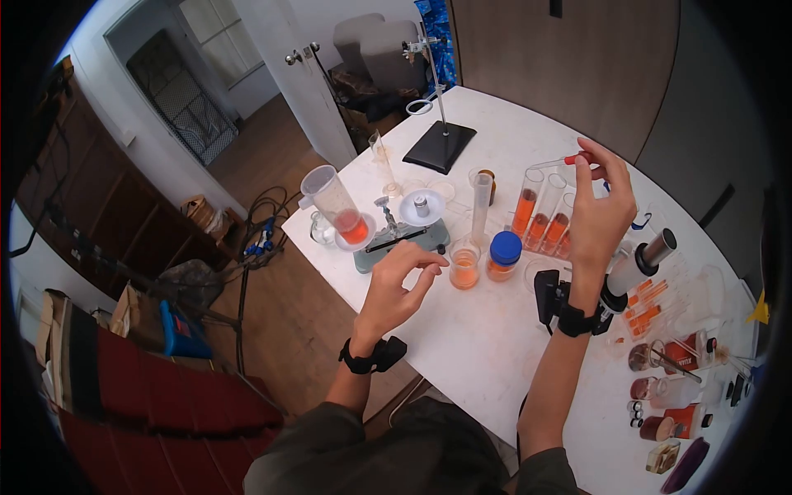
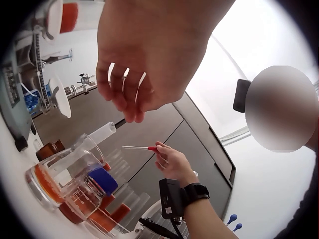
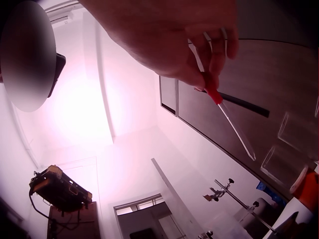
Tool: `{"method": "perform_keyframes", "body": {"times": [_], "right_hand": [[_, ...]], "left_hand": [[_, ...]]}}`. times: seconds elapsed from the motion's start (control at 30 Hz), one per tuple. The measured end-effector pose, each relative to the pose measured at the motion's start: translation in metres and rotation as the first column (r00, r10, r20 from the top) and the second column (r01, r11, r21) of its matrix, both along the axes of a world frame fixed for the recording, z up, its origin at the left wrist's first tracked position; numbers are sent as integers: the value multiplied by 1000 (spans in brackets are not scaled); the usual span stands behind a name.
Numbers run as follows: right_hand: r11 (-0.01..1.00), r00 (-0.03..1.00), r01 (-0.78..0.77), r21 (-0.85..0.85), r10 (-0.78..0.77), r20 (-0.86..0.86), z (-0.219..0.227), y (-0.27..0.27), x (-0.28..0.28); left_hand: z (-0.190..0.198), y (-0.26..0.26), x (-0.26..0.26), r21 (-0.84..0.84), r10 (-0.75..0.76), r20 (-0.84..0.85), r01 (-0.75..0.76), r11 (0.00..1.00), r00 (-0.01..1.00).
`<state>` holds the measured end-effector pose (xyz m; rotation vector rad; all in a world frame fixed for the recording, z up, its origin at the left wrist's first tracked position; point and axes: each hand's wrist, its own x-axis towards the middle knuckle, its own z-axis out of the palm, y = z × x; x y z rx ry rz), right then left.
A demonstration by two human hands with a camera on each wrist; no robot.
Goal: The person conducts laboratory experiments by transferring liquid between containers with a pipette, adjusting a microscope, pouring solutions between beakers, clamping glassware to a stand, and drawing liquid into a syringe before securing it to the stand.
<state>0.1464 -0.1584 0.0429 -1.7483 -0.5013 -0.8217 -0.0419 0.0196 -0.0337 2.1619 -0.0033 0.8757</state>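
My right hand (image 1: 605, 194) pinches a glass dropper by its red rubber bulb (image 3: 213, 92). The dropper's glass tube (image 3: 238, 129) points left, held over the mouths of several test tubes (image 1: 538, 219) with orange liquid. My left hand (image 1: 396, 285) hovers above the table with loosely bent fingers and nothing between them. Nearest to it stands a glass flask (image 1: 464, 271) of orange liquid. Beside the flask is a jar with a blue lid (image 1: 506, 246), also holding orange liquid. A clear graduated cylinder (image 1: 480, 206) rises just behind them.
A balance (image 1: 400, 246) at the left bears a plastic beaker (image 1: 330, 194) of red-orange liquid and a metal weight (image 1: 421, 204). A stand with a black base (image 1: 440, 146) is at the back. Right of my forearm are a microscope (image 1: 639, 268) and several small jars and bottles.
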Motion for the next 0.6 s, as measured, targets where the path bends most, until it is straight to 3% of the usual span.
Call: {"method": "perform_keyframes", "body": {"times": [0.27,0.6], "right_hand": [[996,997,66,56,-68,35,6,-5,-2],[994,992,101,27,-103,66,6,-5,-2]], "left_hand": [[8,1,31,159,-92,18,88,983,996],[3,7,68,198,-89,6,86,976,996]]}}
